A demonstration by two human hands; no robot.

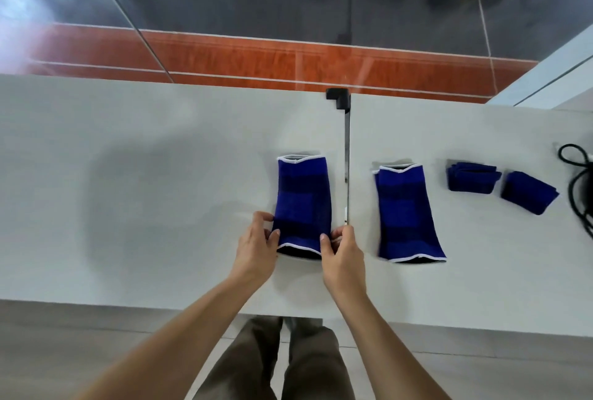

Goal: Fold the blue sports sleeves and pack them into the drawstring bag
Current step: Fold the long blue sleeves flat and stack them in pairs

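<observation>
- A blue sleeve [303, 204] lies flat on the white desk [160, 175], about midway along it, just left of the seam [347, 159] where two desk tops meet.
- The sleeve runs from the near edge toward the far edge, with white trim at both ends and its dark opening facing the person.
- The left hand [256, 252] pinches the sleeve's near left corner, thumb on top of the cloth.
- The right hand [341, 255] pinches the near right corner the same way, thumb on the blue fabric and fingers curled at the side.
- Both hands are thus closed on the same sleeve, one at each near corner, and they do not touch.
- A second sleeve [409, 213] lies flat and unfolded just right of the seam, apart from the first.
- Farther toward the right edge sit two folded sleeves: one bundle [470, 176] nearer the seam, another [529, 192] beside it, close together.
- A black cord [577, 181] loops at the right edge of the desk; whether it belongs to the bag cannot be told.
- A black bracket [338, 98] sits on the far edge at the seam.
- Below the near edge, the person's brown trousers [288, 364] show.
</observation>
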